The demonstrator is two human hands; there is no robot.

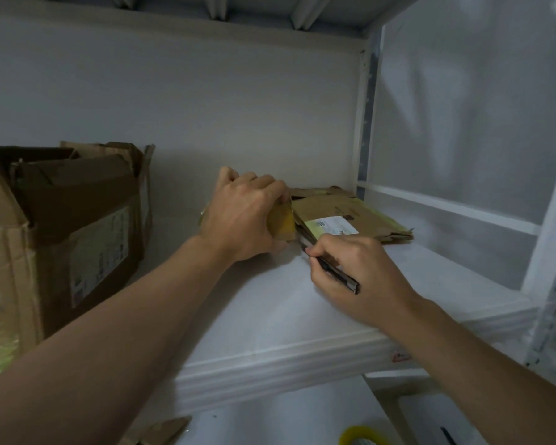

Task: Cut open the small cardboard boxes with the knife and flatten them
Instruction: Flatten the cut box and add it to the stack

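A person works at a white shelf, the left hand curled over a small cardboard box and gripping it from above, at the middle of the shelf. The right hand pinches a utility knife pen-style, fingers closed round its dark handle. The box lies at 10 o'clock from the knife hand, just beside it. The knife's long axis runs from 4 o'clock at the butt to 10 o'clock at the tip, aimed at the box's tape-covered end, which faces 4 o'clock. The tip appears to touch the box's lower edge, though dim light blurs it. Flattened cardboard lies at 2 o'clock from the box, and a large open carton stands at 9 o'clock.
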